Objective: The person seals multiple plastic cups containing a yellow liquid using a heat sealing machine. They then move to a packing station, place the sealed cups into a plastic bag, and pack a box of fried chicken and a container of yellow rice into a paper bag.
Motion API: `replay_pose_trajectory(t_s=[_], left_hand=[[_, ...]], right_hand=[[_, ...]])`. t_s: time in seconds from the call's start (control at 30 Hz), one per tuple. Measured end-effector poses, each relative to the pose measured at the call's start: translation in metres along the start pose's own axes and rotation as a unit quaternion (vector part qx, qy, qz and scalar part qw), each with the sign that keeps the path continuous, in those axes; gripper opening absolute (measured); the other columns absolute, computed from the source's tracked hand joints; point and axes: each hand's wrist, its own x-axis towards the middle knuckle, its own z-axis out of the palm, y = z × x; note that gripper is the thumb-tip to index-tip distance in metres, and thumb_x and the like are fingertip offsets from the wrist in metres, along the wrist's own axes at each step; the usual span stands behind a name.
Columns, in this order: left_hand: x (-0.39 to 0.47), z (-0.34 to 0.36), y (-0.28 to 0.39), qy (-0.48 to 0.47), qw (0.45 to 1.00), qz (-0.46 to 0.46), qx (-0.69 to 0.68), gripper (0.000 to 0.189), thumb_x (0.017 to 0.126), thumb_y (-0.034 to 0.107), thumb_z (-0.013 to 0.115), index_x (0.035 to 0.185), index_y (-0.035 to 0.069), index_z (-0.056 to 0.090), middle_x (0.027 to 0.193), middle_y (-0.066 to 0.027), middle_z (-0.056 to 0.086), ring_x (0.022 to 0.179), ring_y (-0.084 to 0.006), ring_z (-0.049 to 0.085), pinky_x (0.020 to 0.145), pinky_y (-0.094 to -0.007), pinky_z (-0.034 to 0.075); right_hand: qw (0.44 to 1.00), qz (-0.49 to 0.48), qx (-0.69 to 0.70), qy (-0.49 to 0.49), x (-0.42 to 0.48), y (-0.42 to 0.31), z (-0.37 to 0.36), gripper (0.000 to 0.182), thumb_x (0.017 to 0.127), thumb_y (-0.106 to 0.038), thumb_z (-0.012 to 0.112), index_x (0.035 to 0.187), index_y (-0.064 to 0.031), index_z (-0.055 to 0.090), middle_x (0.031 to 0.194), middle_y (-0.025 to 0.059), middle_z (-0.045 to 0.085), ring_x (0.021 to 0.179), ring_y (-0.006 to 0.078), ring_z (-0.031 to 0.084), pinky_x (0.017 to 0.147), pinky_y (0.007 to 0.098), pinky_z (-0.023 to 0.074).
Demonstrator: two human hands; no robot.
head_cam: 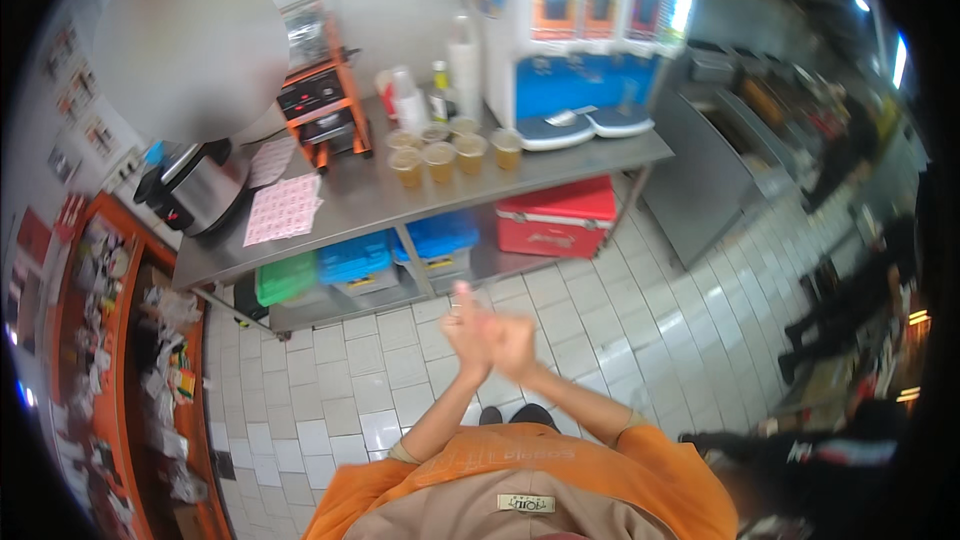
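My left hand (463,341) and my right hand (515,345) meet in front of my body, over the tiled floor. They touch each other, blurred by motion. A finger or thumb of the left hand points up, and a ring shows on that hand. The right hand's fingers look curled against the left. No object shows between them. Ahead stands a steel table (360,202). Several clear cups of yellow-brown drink (439,163) stand on it, beside an orange-and-black machine (322,101) and printed pink-and-white sheets (283,208).
A drink dispenser (581,94) stands at the table's right end, near stacked cups (464,71). Below are a red cooler (555,229) and lidded bins (356,262). An orange shelf (124,315) lines the left. People in dark clothes (855,300) are at right. A steel appliance (206,191) sits left.
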Motion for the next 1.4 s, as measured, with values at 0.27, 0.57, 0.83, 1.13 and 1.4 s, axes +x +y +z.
replay_pose_trajectory(t_s=[0.27, 0.57, 0.83, 1.13, 1.4], left_hand=[[0.153, -0.08, -0.048, -0.02, 0.998, -0.022, -0.05, 0.041, 0.094, 0.032, 0.053, 0.064, 0.006, 0.047, 0.056, 0.0011, 0.05, 0.053, -0.0064, 0.044, 0.047, -0.0249, 0.033], [0.361, -0.092, 0.006, -0.202, 0.96, -0.173, 0.083, 0.051, 0.082, 0.01, 0.069, 0.122, 0.002, 0.037, 0.088, -0.0139, 0.067, 0.076, -0.0149, 0.063, 0.065, -0.0237, 0.049], [0.469, -0.124, -0.03, 0.021, 0.962, -0.218, -0.164, 0.05, 0.073, 0.009, 0.078, 0.107, 0.004, 0.042, 0.064, 0.0042, 0.049, 0.057, -0.0094, 0.053, 0.057, -0.0233, 0.047], [0.565, -0.194, -0.003, -0.084, 0.973, -0.002, 0.213, 0.03, 0.073, -0.003, 0.067, 0.084, 0.007, 0.042, 0.054, 0.0059, 0.036, 0.05, -0.0014, 0.033, 0.054, -0.0168, 0.033], [0.57, -0.187, -0.009, -0.156, 0.969, 0.028, 0.19, 0.025, 0.076, -0.005, 0.062, 0.074, 0.004, 0.039, 0.055, 0.0004, 0.029, 0.054, -0.0085, 0.031, 0.052, -0.0226, 0.031]], right_hand=[[0.967, 0.151, 0.081, -0.189, 0.116, 0.163, 0.101, 0.044, 0.089, -0.021, 0.061, 0.055, 0.0025, 0.046, 0.048, 0.0035, 0.032, 0.048, 0.0072, 0.029, 0.042, 0.0278, 0.025], [0.868, 0.12, -0.001, -0.483, 0.247, 0.275, 0.195, 0.027, 0.086, -0.026, 0.062, 0.082, 0.0012, 0.06, 0.06, 0.0083, 0.055, 0.055, 0.0146, 0.052, 0.052, 0.0332, 0.0399], [0.853, 0.371, 0.125, -0.344, 0.274, 0.321, 0.266, 0.02, 0.069, -0.011, 0.078, 0.075, -0.0007, 0.062, 0.067, 0.0039, 0.064, 0.062, 0.0081, 0.058, 0.056, 0.0246, 0.0455], [0.901, 0.387, 0.005, -0.195, 0.287, 0.342, 0.299, 0.011, 0.072, 0.003, 0.067, 0.069, -0.0002, 0.057, 0.069, 0.0021, 0.06, 0.062, 0.0069, 0.057, 0.057, 0.0207, 0.0479], [0.912, 0.407, -0.022, -0.051, 0.3, 0.316, 0.348, 0.019, 0.072, 0.017, 0.051, 0.072, -0.0016, 0.046, 0.066, -0.0002, 0.036, 0.069, 0.0099, 0.044, 0.063, 0.0236, 0.0481]])
